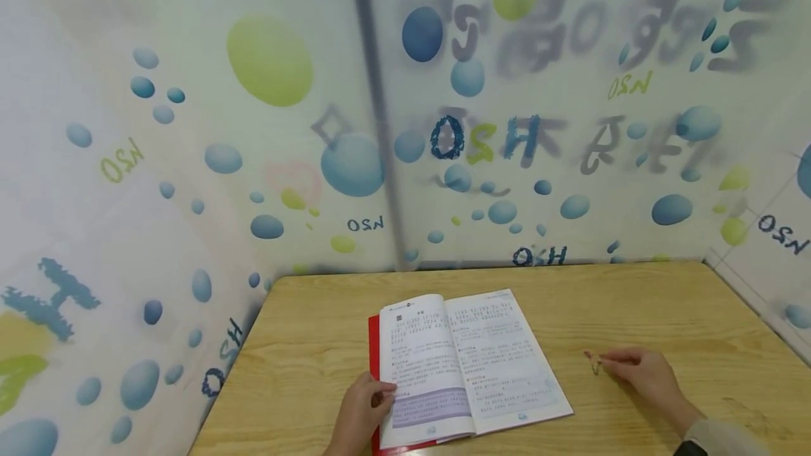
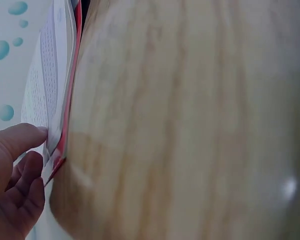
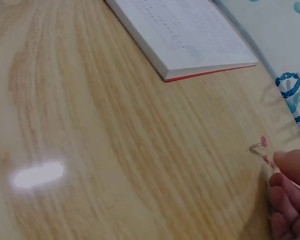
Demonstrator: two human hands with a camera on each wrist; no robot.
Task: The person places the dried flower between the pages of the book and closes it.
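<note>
An open book (image 1: 426, 364) with printed pages and a red cover lies on the wooden table. At its left edge is my left hand (image 1: 362, 410). The left thumb rests on the page edge in the left wrist view, with the other fingers curled beside the red cover (image 2: 69, 117). Right of the book, my right hand (image 1: 646, 375) pinches a small, thin, looped thing with pink ends (image 3: 260, 146) between thumb and forefinger. In the head view this small thing (image 1: 594, 363) sticks out leftward from the fingertips, close over the table.
The wooden table (image 1: 304, 343) reaches back to a pale wall (image 1: 570, 231) printed with blue and green dots and letters. A similar side wall (image 1: 114, 231) stands at the left. A bright light reflection (image 3: 39, 175) shows on the tabletop in the right wrist view.
</note>
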